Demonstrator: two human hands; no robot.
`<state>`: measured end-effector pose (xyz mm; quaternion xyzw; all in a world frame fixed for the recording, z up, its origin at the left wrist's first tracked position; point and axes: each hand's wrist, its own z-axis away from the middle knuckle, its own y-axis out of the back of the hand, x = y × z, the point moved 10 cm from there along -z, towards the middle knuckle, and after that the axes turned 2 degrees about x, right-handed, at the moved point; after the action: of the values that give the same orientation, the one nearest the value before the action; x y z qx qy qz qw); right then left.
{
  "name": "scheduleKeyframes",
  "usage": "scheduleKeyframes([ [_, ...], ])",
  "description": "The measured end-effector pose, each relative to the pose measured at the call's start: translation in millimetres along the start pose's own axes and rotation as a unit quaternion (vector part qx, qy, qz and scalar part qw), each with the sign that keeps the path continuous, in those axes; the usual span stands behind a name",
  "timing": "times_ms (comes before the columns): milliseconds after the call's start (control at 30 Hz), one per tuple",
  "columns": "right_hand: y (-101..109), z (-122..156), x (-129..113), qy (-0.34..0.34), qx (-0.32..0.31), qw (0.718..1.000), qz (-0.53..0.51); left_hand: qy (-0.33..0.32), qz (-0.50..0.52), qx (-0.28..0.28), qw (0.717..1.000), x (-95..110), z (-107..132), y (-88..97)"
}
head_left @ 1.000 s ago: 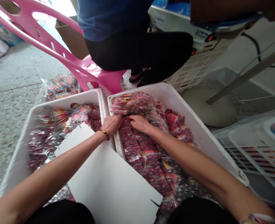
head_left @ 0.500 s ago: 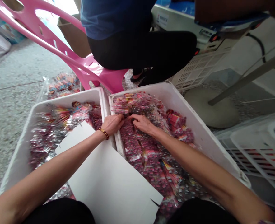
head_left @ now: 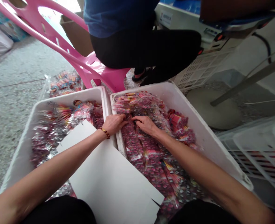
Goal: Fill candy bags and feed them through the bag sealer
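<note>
Small clear-wrapped pink packets (head_left: 151, 165) fill the right white tub (head_left: 188, 115) in dense rows. At its left rim, my left hand (head_left: 115, 123) is curled with its fingertips down among the packets. Just to its right, my right hand (head_left: 146, 125) also grips into the rows, its index finger bent toward the left hand. A narrow gap separates the two hands. What exactly lies between the fingertips is partly hidden. Beneath my left forearm, a white sheet of card (head_left: 114, 183) with slits lies across both tubs.
The left white tub (head_left: 18, 155) holds more shiny packets. Ahead, a person (head_left: 123, 46) sits on a pink plastic chair (head_left: 90, 67). A bag of packets (head_left: 65, 82) rests on the floor behind the left tub. White crates (head_left: 256, 161) and a round pole base (head_left: 214, 109) stand right.
My hands stay at nearly the same spot among the packets, with a slight shift of the fingers. The whole view has moved a little.
</note>
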<state>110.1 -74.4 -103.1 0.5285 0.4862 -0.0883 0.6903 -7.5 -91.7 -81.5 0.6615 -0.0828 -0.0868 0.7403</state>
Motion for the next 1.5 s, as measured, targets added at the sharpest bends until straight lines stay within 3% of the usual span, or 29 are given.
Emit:
scheduleKeyframes([
  [367,1,-8,-13,-0.039,0.031,0.986,0.156,-0.008,-0.021,0.011,1.0,1,-1,-1.2],
  [500,2,-4,-19,-0.01,0.039,0.985,0.166,-0.002,-0.042,0.0,0.999,2,-1,-1.2],
  [700,-10,4,-18,0.033,-0.024,0.98,0.193,-0.003,-0.049,-0.01,0.999,3,-1,-0.6],
  [933,-10,-3,-18,-0.031,-0.031,0.97,0.24,-0.017,-0.05,0.003,0.999,7,0,1.5],
  [1133,-13,-9,-24,-0.043,-0.049,0.959,0.275,-0.031,-0.062,0.0,0.998,12,-1,-0.4],
  [1500,-13,4,-27,-0.05,-0.068,0.942,0.326,-0.022,-0.03,-0.008,0.999,10,-1,-1.3],
])
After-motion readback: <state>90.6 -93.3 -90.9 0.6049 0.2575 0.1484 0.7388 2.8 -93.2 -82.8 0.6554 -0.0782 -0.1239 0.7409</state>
